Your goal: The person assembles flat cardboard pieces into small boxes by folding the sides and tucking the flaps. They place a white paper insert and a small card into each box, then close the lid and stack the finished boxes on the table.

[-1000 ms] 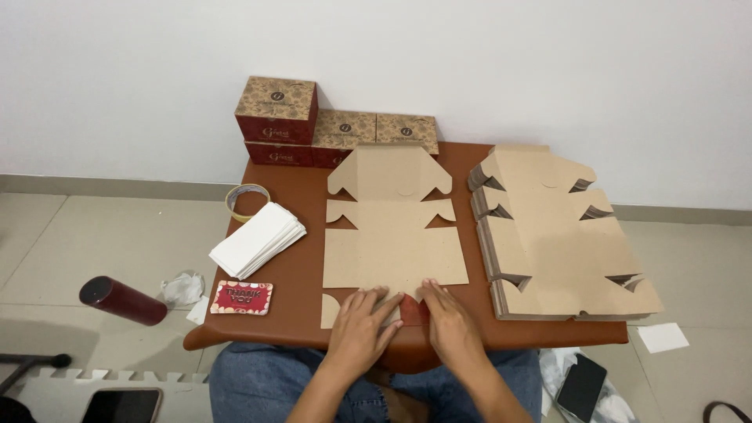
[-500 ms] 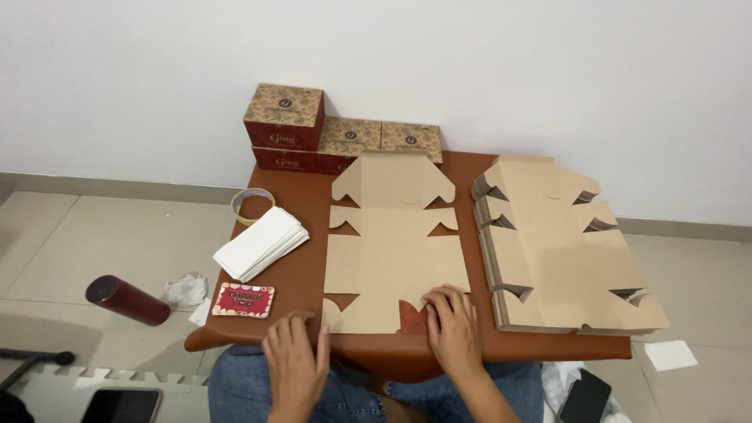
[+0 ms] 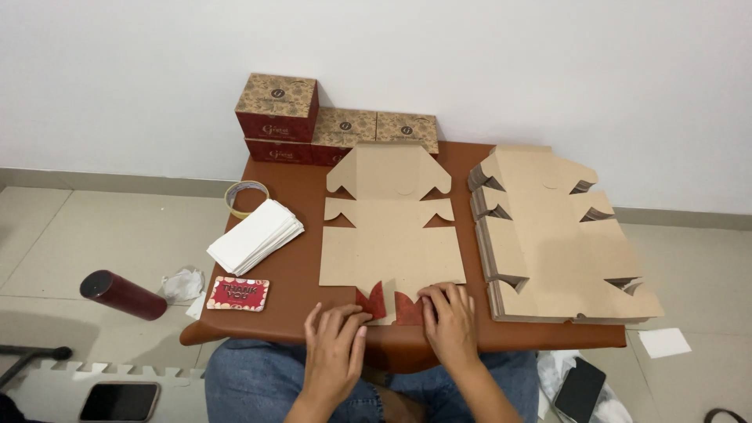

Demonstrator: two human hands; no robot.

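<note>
You're in a plain room at home, set up for packing by hand: you sit at a low brown table [image 3: 290, 270] against a bare white wall [image 3: 470, 63], tiled floor [image 3: 94, 235] around you, with a stack of flat blanks [image 3: 548, 243], finished boxes [image 3: 329, 129], tape [image 3: 246, 196] and cards [image 3: 254, 235].

Even, bright, diffuse light over my table [image 3: 298, 196] — soft shadows only, no glare. Focus sharp mid-frame; slight wide-angle stretch at edges — floor corners a bit softer.
</note>
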